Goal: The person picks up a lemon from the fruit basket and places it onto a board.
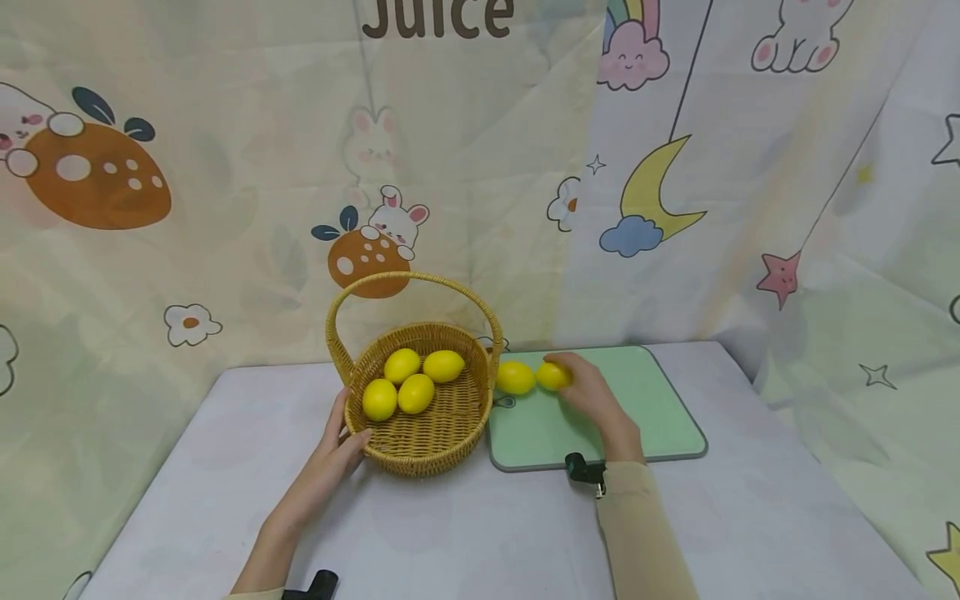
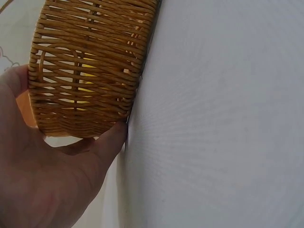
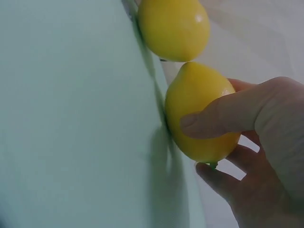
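Note:
A round wicker basket (image 1: 420,454) with a tall handle stands on the table, several lemons lying in its left and back part. My left hand (image 1: 333,450) holds the basket by its left side, thumb and fingers spread along the wicker wall (image 2: 90,71). Over the green cutting board (image 1: 600,425), my right hand (image 1: 596,396) grips a lemon (image 3: 202,114) between thumb and fingers. Its stem end points toward the hand. Another lemon (image 1: 515,378) lies on the board just left of the held one, close to the basket.
The table (image 1: 450,542) has a white cover, and the board sits right beside the basket. Behind them hangs a printed cloth (image 1: 480,208) with cartoon figures. Each wrist wears a small black camera (image 1: 583,469).

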A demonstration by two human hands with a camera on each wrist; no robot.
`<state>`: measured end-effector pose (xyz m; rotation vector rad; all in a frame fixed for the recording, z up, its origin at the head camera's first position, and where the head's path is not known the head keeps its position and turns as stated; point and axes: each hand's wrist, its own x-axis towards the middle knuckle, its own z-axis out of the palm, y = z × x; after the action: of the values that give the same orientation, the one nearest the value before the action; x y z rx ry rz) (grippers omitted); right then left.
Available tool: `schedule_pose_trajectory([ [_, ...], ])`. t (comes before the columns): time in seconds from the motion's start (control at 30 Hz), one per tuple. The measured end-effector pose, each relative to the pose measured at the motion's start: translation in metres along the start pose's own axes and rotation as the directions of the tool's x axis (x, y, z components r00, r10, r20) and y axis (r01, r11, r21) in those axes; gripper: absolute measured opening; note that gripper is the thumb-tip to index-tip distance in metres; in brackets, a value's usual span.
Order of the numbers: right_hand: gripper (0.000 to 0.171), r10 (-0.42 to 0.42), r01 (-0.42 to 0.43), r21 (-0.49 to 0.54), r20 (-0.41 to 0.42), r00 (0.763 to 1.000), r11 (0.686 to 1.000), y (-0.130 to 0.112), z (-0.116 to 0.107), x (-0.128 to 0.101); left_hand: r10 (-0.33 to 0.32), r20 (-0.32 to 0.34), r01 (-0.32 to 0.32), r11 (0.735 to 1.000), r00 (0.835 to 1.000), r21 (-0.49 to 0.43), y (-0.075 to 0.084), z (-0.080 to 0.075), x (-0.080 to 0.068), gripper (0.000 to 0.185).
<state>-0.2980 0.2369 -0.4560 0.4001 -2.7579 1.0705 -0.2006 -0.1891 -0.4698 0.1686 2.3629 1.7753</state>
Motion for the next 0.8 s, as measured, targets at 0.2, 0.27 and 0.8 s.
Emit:
schedule_pose_trajectory([
  [0.2,0.069,0.023,-0.024,0.034,0.018,1.0,0.999,0.002,0.004,0.0,0.011,0.001,-0.011,1.0,1.0,0.002,-0.001,0.0,0.001,0.078],
  [0.27,0.07,0.009,-0.009,0.024,0.012,1.0,1.0,0.002,0.004,0.0,0.008,-0.001,-0.008,1.0,1.0,0.004,0.0,0.0,0.0,0.078],
  [0.8,0.071,0.018,-0.018,-0.046,0.002,1.0,0.999,-0.014,-0.004,-0.005,-0.011,-0.006,0.011,1.0,1.0,0.003,0.002,0.0,-0.001,0.078],
])
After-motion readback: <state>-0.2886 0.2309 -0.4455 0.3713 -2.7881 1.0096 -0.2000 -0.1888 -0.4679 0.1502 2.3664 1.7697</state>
